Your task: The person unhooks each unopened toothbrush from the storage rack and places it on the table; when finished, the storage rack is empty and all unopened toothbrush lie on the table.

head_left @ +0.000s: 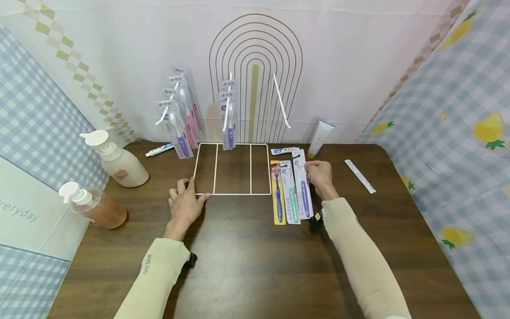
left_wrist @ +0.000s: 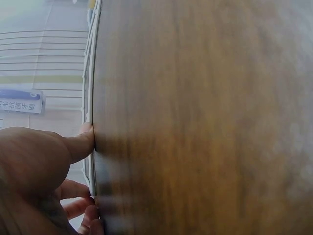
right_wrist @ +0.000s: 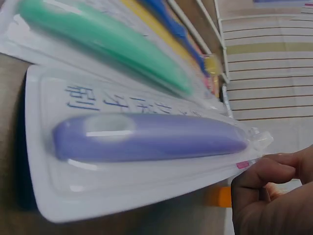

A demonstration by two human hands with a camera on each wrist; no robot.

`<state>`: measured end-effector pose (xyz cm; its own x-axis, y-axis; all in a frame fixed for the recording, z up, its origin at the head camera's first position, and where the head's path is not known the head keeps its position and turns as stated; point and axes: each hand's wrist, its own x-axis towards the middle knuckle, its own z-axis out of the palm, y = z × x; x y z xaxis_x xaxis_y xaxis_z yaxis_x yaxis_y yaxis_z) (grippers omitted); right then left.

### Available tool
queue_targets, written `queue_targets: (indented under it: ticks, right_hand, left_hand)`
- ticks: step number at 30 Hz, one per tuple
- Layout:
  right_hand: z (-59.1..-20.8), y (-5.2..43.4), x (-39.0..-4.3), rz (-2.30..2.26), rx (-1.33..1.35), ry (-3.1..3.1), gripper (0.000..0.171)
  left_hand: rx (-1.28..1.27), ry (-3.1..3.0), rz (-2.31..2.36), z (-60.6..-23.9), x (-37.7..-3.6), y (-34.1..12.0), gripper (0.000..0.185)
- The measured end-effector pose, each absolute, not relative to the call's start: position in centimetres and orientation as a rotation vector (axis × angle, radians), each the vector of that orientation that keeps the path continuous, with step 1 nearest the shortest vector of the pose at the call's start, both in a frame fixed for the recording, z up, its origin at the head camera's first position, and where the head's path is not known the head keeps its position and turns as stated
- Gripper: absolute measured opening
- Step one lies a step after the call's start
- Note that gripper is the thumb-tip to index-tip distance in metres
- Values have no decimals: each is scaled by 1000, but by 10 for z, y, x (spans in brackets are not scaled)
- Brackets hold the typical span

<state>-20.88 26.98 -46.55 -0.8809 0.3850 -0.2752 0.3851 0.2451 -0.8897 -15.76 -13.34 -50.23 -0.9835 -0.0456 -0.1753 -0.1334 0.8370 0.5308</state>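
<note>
Head view. Take the wire rack (head_left: 241, 194) as the dial, with 12 o'clock toward the back curtain. By the present layout, the work appears part complete: toothbrush packs hang on the left prong (head_left: 175, 130) at between 10 and 11 o'clock, and more hang on the middle prong (head_left: 230, 127) at 12. The right prong (head_left: 281, 102), at 1, carries none. Three packs lie on the table (head_left: 255, 257) between 3 and 4 o'clock: a yellow-backed pack (head_left: 279, 195), a green toothbrush pack (head_left: 292, 199) and a purple toothbrush pack (head_left: 304, 188); these appear to be what is left. Your left hand (head_left: 185, 204), at 8, rests released at the rack's corner, fingers spread. Your right hand (head_left: 320, 175), at 3, pinches the right edge of the purple toothbrush pack.

Left wrist view. Your thumb, toward 8 o'clock, touches the thin, white, rod-like wire. The tabletop shows brown wood grain (whether solid or laminate, you cannot tell).

Right wrist view. Your finger and thumb, at 4 o'clock, grasp the pack's edge near its narrow end. The clear blister is glossy, with rounded corners; inside, the purple handle is smooth and tapered. The green handle lies toward 11 o'clock.
</note>
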Motion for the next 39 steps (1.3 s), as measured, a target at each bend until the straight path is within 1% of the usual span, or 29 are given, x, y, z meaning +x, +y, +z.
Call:
queue_targets:
  ticks: [5, 8, 12, 13, 15, 17, 19, 22, 25, 33, 36, 39]
  right_hand:
    - [-480, 272, -207, -1742, 802, 2474, 36]
    - [-499, 281, -213, -1757, 808, 2458, 35]
    - [-540, 302, -230, -1764, 788, 2454, 31]
    - [-542, 302, -229, -1743, 796, 2463, 29]
    - [-545, 302, -228, -1751, 787, 2470, 27]
    - [-530, 292, -218, -1739, 776, 2496, 30]
    - [-512, 281, -207, -1697, 777, 2525, 35]
    - [-496, 270, -195, -1581, 742, 2595, 44]
    - [-491, 264, -191, -1456, 737, 2663, 49]
    - [-499, 256, -195, -1289, 681, 2841, 44]
    - [-514, 261, -203, -1227, 652, 2892, 40]
    - [-521, 263, -207, -1184, 627, 2929, 36]
  left_hand:
    - [-140, 2859, 841, -502, -157, -134, 87]
    - [-136, 2857, 845, -502, -157, -134, 87]
    - [-136, 2857, 854, -502, -157, -134, 87]
    - [-136, 2856, 856, -502, -157, -134, 87]
    - [-138, 2858, 859, -502, -157, -134, 87]
    - [-137, 2859, 860, -502, -157, -134, 87]
    - [-137, 2859, 862, -502, -157, -134, 86]
    - [-137, 2859, 863, -502, -157, -134, 86]
    - [-139, 2858, 859, -502, -157, -134, 86]
    - [-140, 2861, 855, -502, -157, -134, 86]
    - [-137, 2863, 858, -503, -156, -134, 86]
    - [-137, 2864, 867, -503, -156, -134, 86]
